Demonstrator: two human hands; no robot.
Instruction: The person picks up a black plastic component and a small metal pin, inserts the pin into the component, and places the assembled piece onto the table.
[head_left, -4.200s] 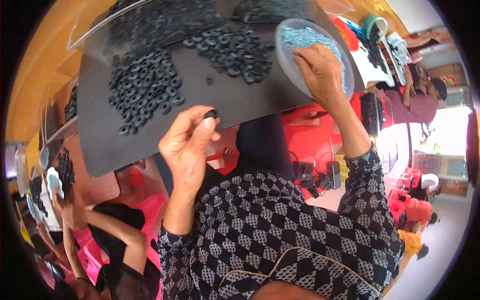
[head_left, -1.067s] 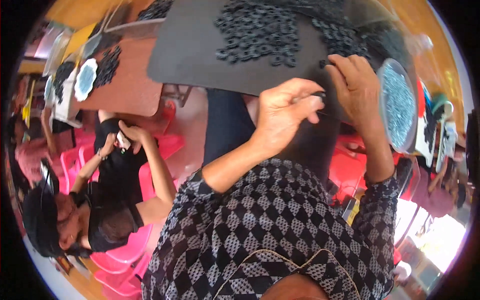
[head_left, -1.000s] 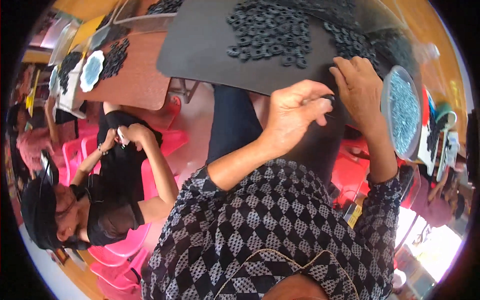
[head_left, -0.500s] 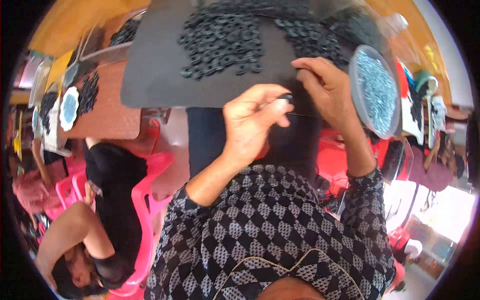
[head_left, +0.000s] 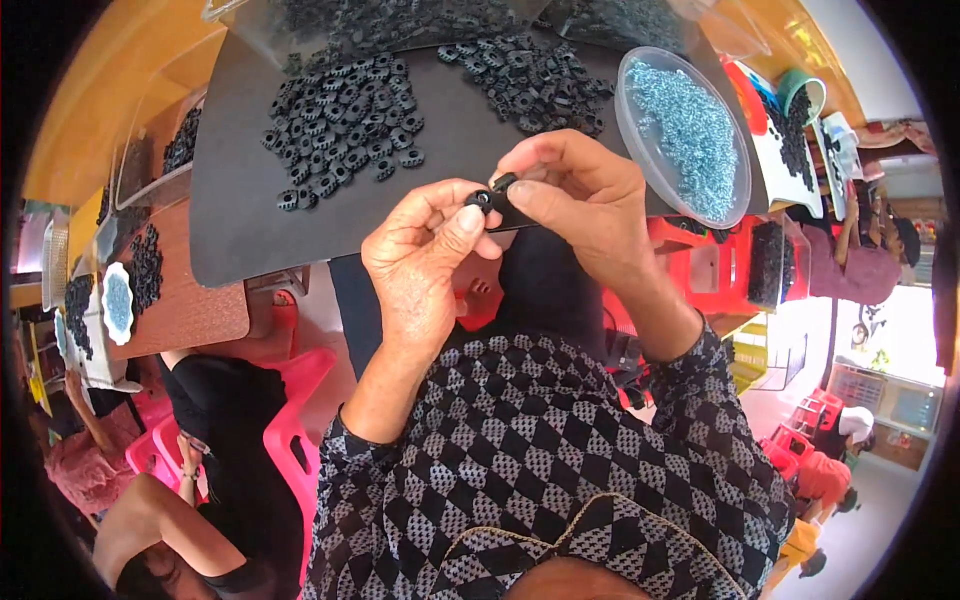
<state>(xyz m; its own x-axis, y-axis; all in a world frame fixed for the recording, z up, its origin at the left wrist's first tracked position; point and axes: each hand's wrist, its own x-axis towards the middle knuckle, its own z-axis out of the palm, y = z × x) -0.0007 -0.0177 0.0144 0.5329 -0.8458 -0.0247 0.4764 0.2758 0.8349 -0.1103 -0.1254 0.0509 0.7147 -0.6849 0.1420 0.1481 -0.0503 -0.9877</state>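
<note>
Between its thumb and fingers, my left hand (head_left: 415,255) pinches a small black plastic part (head_left: 480,200) with a round, shiny hole facing up. My right hand (head_left: 585,205) pinches a second small black plastic piece (head_left: 505,183) right beside the first; whether the two touch I cannot tell. Both hands are held at the near edge of the dark table. Farther off lies a pile of black toothed parts (head_left: 350,125) on the left, and another pile of black pieces (head_left: 530,85) lies to its right. A round clear tub (head_left: 742,150) full of small silvery-blue metal pieces (head_left: 685,130) stands right of my right hand.
Clear plastic bins (head_left: 400,30) of black parts stand along the dark table's (head_left: 230,200) far side. At left, a person sits on a pink chair (head_left: 290,440) beside a brown table (head_left: 200,300) bearing a white dish (head_left: 117,305). Red stools (head_left: 690,260) stand at right.
My right hand has come from the right-hand pile to my left hand, now with a black piece in its fingertips. The view has shifted, showing more of the table's far side.
</note>
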